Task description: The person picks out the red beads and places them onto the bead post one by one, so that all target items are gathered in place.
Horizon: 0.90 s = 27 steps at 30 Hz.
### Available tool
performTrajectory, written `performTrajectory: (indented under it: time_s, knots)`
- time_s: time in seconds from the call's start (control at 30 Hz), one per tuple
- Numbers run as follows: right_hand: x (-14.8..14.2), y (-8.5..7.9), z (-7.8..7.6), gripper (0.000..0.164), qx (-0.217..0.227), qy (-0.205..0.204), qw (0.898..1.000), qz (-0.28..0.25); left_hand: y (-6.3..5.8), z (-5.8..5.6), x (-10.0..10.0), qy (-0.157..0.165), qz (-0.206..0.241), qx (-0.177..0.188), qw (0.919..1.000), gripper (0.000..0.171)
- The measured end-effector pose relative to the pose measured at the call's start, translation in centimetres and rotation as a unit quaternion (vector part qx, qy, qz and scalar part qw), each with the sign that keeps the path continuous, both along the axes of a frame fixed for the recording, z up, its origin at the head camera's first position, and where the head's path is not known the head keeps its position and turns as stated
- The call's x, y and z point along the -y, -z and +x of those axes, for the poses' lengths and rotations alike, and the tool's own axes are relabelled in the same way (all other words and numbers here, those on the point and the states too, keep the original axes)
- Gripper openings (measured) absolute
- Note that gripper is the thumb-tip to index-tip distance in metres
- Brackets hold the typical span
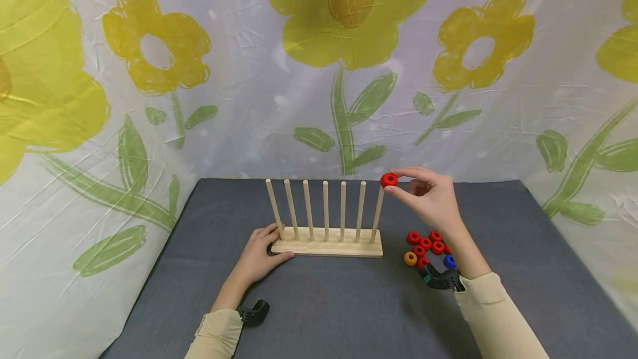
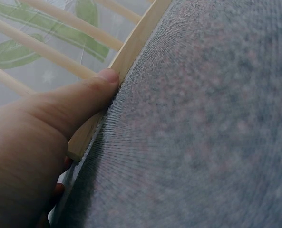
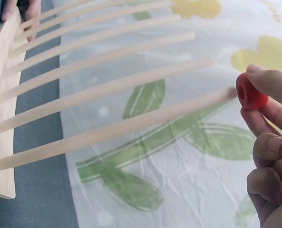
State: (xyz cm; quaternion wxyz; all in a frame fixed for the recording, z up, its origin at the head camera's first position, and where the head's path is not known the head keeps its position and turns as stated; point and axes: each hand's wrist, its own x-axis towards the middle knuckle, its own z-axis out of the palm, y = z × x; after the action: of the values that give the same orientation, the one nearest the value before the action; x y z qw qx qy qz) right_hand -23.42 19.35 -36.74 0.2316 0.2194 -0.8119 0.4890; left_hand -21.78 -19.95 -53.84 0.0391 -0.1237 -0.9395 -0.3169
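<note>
A wooden peg rack [image 1: 329, 247] stands on the table, with several upright bare pegs in a row. My left hand [image 1: 261, 254] holds the left end of its base, thumb along the front edge and fingers around the far side. In the left wrist view the thumb [image 2: 91, 92] presses on the base edge [image 2: 131, 50]. My right hand [image 1: 431, 195] pinches a red ring bead [image 1: 389, 180] between thumb and fingers at the top of the rightmost peg [image 1: 377, 215]. In the right wrist view the bead [image 3: 251, 92] is close to that peg's tip [image 3: 230, 92], its hole turned toward it.
Several loose red beads [image 1: 425, 243] lie right of the rack, with an orange bead [image 1: 410, 259] and a blue bead [image 1: 449, 261] among them, below the right forearm. A flower-printed cloth [image 1: 244, 98] hangs behind the dark grey table cover [image 1: 324, 309].
</note>
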Motion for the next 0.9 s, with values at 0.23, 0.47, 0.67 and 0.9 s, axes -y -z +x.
performTrajectory:
  time_s: [0.23,0.47,0.67,0.9]
  knots:
    - [0.39,0.13,-0.08,0.031,0.004,0.004,1.000,-0.001,0.01,0.03,0.06,0.001,0.002,0.004,1.0000,0.077]
    - [0.54,0.44,-0.24,0.031,0.007,0.002,1.000,0.007,0.00,-0.01,0.08,0.001,0.002,0.007,1.0000,0.077]
    - [0.50,0.67,-0.27,0.028,0.016,0.001,1.000,0.014,0.01,-0.04,0.08,0.001,0.000,0.008,1.0000,0.077]
    - [0.50,0.73,-0.32,0.027,0.026,-0.001,1.000,0.016,0.03,0.00,0.07,-0.001,0.002,0.008,1.0000,0.076]
